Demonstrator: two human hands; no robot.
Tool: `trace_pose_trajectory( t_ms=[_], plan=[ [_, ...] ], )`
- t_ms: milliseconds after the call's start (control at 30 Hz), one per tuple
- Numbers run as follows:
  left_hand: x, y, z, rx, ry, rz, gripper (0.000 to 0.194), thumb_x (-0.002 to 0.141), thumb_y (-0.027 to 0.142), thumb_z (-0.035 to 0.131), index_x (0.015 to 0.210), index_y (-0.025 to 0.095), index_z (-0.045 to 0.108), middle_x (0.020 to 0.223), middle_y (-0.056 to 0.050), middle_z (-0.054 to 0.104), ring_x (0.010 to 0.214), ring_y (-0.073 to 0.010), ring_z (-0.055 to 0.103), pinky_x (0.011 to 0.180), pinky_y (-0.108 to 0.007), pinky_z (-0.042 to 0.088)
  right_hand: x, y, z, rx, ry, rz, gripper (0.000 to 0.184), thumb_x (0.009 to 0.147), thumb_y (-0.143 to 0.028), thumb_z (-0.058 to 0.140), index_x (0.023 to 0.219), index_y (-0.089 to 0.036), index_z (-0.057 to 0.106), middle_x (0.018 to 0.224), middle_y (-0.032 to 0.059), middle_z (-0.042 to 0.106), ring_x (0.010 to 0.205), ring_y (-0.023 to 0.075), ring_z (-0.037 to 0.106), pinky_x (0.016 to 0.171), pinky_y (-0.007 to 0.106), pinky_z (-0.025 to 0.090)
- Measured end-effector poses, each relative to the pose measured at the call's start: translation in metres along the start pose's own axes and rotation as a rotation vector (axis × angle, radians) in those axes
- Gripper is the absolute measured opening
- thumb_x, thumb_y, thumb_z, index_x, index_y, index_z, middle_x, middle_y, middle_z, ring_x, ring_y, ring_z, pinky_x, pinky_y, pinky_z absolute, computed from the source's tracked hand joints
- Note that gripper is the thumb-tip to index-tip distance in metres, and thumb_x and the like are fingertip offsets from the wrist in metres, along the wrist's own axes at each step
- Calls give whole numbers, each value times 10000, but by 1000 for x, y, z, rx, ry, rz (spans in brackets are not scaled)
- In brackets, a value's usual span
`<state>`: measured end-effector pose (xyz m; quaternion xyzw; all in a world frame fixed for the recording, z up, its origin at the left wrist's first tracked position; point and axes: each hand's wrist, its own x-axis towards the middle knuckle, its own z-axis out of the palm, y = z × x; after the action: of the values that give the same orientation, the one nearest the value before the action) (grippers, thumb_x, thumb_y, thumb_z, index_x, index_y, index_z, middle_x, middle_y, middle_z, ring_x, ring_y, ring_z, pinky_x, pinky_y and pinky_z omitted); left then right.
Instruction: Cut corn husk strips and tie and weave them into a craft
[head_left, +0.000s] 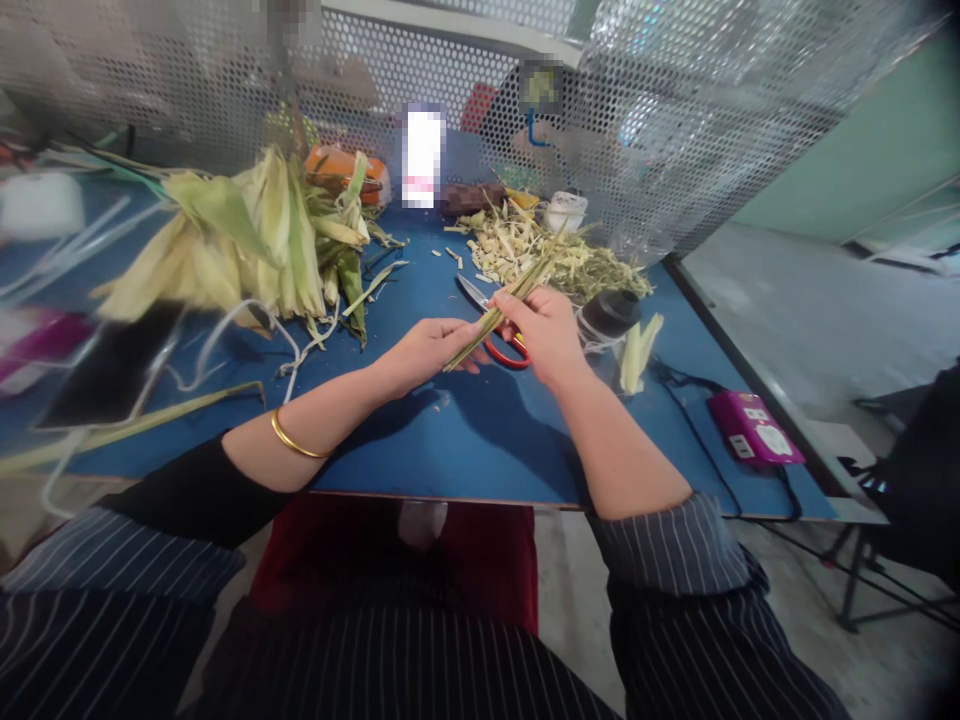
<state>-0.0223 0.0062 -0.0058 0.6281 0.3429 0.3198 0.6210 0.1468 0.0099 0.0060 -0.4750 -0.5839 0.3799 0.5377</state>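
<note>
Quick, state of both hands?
Left hand: closed on the lower end of the plaited husk strip.
Right hand: closed on the same strip, higher up.

2 hands, the left hand [435, 352] and the right hand [541, 328], hold 1 thin bundle of dry stalks [491, 318] over red-handled scissors [510, 350] on a blue table [450, 440]. Corn husks [262, 235] lie at left; cut pieces [510, 245] lie beyond the scissors, near 1 dark spool [611, 312].
</note>
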Motion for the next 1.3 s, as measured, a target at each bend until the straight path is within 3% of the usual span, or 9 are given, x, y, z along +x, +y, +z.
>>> trace_pose_trajectory(
  t_ms=[133, 267, 467, 633, 700, 833, 900, 1033, 1300],
  plan=[
    [-3, 1, 5, 300, 19, 100, 198, 874, 268, 479, 760, 172, 609, 622, 2, 559, 530, -108, 497, 553, -233, 372, -4, -2, 6, 17, -44, 54, 194, 787, -337, 642, 727, -153, 633, 540, -31, 550, 429, 51, 458, 414, 199, 332],
    [-4, 0, 1, 485, 140, 207, 271, 889, 283, 430, 713, 188, 613, 609, 5, 519, 594, -135, 453, 587, -247, 315, -2, -1, 4, 165, -30, 79, 187, 733, -331, 698, 765, -163, 622, 495, -64, 489, 419, 45, 419, 413, 194, 317],
    [0, 6, -12, 785, 124, 183, 308, 921, 324, 345, 720, 202, 544, 647, 6, 528, 630, -156, 483, 615, -275, 315, 11, -4, -15, 338, 165, 87, 158, 680, -270, 717, 732, -188, 593, 525, -79, 492, 430, 41, 453, 431, 185, 355],
    [0, 19, -31, 1006, 96, 145, 322, 920, 363, 349, 797, 208, 604, 703, -13, 605, 674, -175, 549, 619, -282, 354, 11, -5, -17, 293, 168, 87, 150, 690, -281, 701, 765, -196, 602, 556, -61, 568, 491, 61, 543, 462, 182, 394],
    [-1, 23, -32, 1022, 109, 160, 322, 907, 415, 392, 926, 209, 639, 784, -29, 663, 738, -192, 594, 654, -288, 397, 6, -2, -9, 272, 149, 78, 158, 694, -294, 699, 761, -192, 599, 570, -56, 580, 508, 70, 564, 476, 190, 406],
    [-3, 22, -20, 910, 233, 379, 379, 884, 372, 483, 1209, 193, 561, 1033, -58, 692, 940, -206, 617, 821, -309, 433, -6, 1, 13, 242, 75, 61, 160, 707, -307, 687, 750, -179, 600, 562, -45, 593, 510, 86, 557, 492, 211, 405],
    [-3, 20, -14, 854, 192, 432, 289, 880, 304, 493, 1108, 183, 624, 1012, -58, 694, 930, -197, 618, 814, -295, 439, -10, 2, 21, 217, 61, 38, 145, 717, -301, 676, 737, -176, 607, 548, -46, 586, 500, 84, 530, 498, 217, 401],
    [-2, 18, -13, 734, 137, 391, 238, 884, 227, 452, 866, 167, 682, 780, -25, 680, 682, -140, 610, 668, -249, 448, -13, -2, 22, 189, 49, 52, 149, 704, -307, 689, 749, -178, 630, 597, -39, 609, 540, 88, 539, 527, 221, 406],
    [-2, 25, -22, 785, 145, 315, 240, 871, 222, 457, 895, 177, 692, 687, -8, 650, 625, -129, 576, 602, -238, 414, -11, -11, 12, 161, 28, 49, 144, 687, -297, 702, 708, -172, 634, 538, -39, 593, 508, 84, 514, 540, 228, 417]
  ],
)
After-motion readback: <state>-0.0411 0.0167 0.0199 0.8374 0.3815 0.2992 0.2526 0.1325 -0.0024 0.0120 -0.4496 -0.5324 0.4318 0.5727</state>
